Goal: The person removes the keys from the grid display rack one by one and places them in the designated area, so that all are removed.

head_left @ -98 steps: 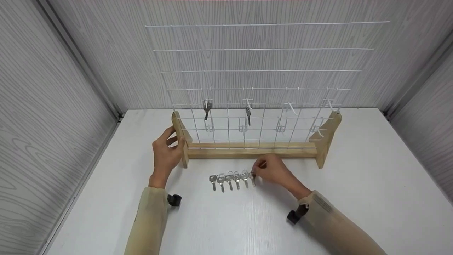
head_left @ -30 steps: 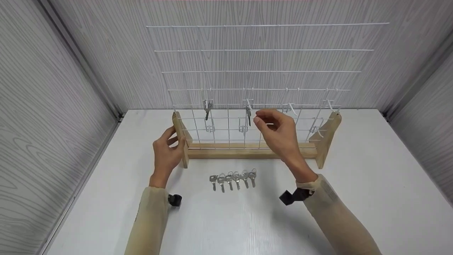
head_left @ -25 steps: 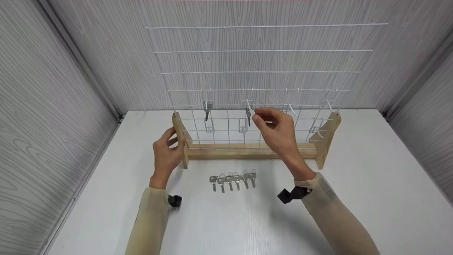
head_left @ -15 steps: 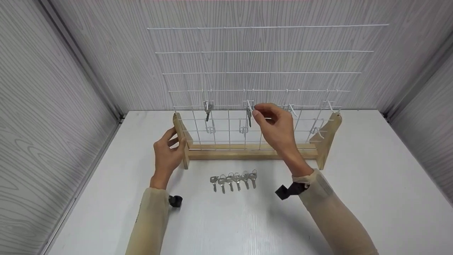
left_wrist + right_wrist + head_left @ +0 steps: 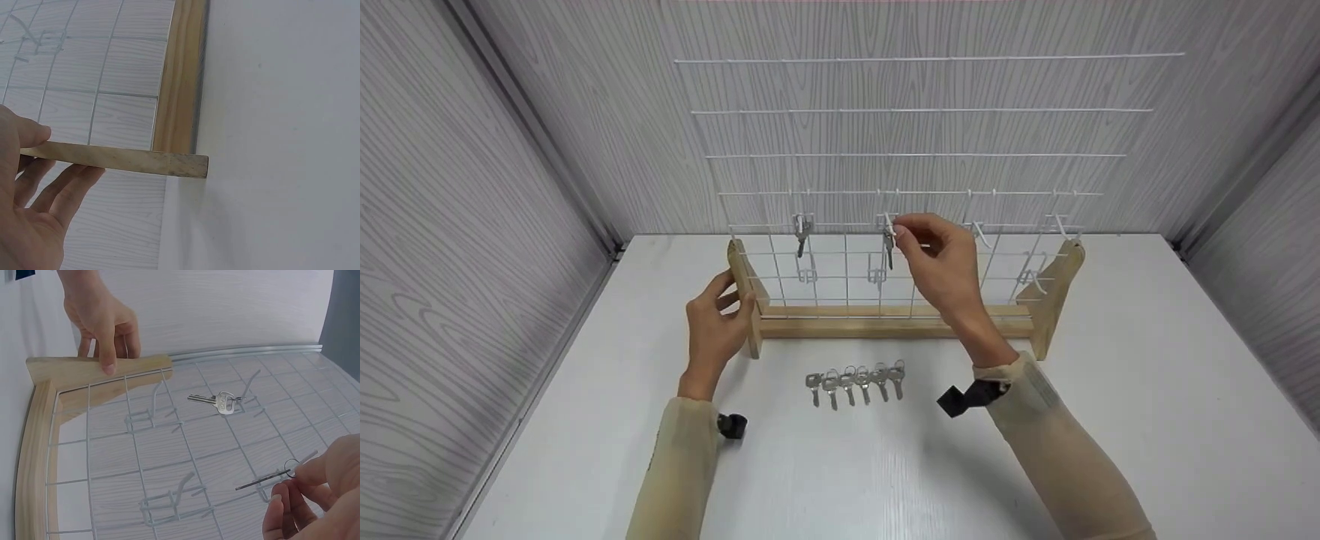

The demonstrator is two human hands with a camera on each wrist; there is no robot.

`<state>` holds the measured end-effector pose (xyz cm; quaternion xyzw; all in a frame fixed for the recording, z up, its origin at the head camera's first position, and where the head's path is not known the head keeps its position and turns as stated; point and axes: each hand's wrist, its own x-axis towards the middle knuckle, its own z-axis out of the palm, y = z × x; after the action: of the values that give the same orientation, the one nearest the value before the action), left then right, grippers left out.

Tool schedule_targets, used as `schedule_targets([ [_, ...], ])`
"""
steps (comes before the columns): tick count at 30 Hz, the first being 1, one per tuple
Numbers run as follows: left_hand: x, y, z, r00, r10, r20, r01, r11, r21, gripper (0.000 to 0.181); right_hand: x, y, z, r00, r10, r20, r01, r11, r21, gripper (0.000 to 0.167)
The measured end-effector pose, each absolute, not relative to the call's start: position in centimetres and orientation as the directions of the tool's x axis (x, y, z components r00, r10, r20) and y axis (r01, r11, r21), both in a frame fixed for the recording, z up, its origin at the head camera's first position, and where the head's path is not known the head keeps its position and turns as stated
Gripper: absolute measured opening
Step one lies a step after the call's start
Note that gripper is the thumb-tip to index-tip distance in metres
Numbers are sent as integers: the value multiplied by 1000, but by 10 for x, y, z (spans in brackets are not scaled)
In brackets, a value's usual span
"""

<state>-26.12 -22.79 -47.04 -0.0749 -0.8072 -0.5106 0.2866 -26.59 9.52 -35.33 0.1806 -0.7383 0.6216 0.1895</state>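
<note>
In the head view the left hand [image 5: 715, 326] grips the left wooden end [image 5: 742, 281] of a wire grid rack, thumb on one side and fingers on the other; the left wrist view shows this hand [image 5: 34, 185] on the wooden end [image 5: 129, 160]. At the second hook from the left, the right hand [image 5: 945, 262] pinches the ring of a hanging key [image 5: 889, 251]. In the right wrist view that key [image 5: 261, 480] appears edge-on, its ring [image 5: 288, 462] against the fingertips and around or beside the hook; which, I cannot tell. Another key [image 5: 224, 403] hangs from a neighbouring hook.
Several keys with rings [image 5: 848, 381] lie in a row on the white table [image 5: 840, 465] before the rack's wooden base bar [image 5: 840, 328]. More white hooks [image 5: 981, 235] stick out on the right side of the grid. Wood-patterned panels [image 5: 495, 262] enclose the table.
The right hand has risen from the right end of the key row to the second hook, then edged left onto the hanging key's ring. The left hand has kept its grip.
</note>
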Motion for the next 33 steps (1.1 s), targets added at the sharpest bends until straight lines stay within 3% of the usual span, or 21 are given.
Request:
schedule_targets([
  [25,-261,-229,-472,-827,-168,536,425,437,793,45,-257,96,-350,-857,-22,514,-508,203,-837,15],
  [33,-262,-230,-472,-825,-168,540,426,446,788,44,-254,97,-350,-827,-28,562,-556,192,-808,14],
])
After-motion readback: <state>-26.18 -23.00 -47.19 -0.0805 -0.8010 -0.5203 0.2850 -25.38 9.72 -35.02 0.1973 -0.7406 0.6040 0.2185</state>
